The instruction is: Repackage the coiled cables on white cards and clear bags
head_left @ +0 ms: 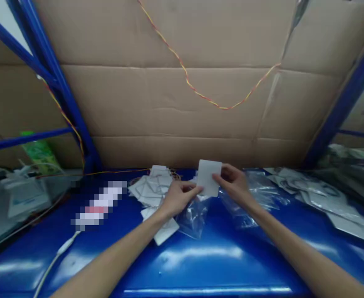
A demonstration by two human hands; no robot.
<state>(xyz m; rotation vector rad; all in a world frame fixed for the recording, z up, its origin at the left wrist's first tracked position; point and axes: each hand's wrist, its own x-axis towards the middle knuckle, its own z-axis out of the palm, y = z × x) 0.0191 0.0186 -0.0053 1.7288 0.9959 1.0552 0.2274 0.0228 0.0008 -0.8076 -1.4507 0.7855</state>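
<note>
Between my two hands a small white card (209,177) is held up, its face toward me. My left hand (182,194) pinches the card's lower left corner between thumb and fingers. On the right edge, my right hand (233,180) grips it the same way. A loose pile of white cards (153,186) lies just left of my left hand, some reaching toward me under the wrist. Below the held card is a clear plastic bag (194,219). More clear plastic bags (247,211) lie under and beside my right hand.
The blue work surface (200,269) is glossy. Packed white pieces in clear bags (318,190) lie at the right. A pixelated power strip (97,207) with a white cable is at left. Cardboard (169,99) closes the back, crossed by a red-yellow twisted wire (211,101), between blue posts (66,95).
</note>
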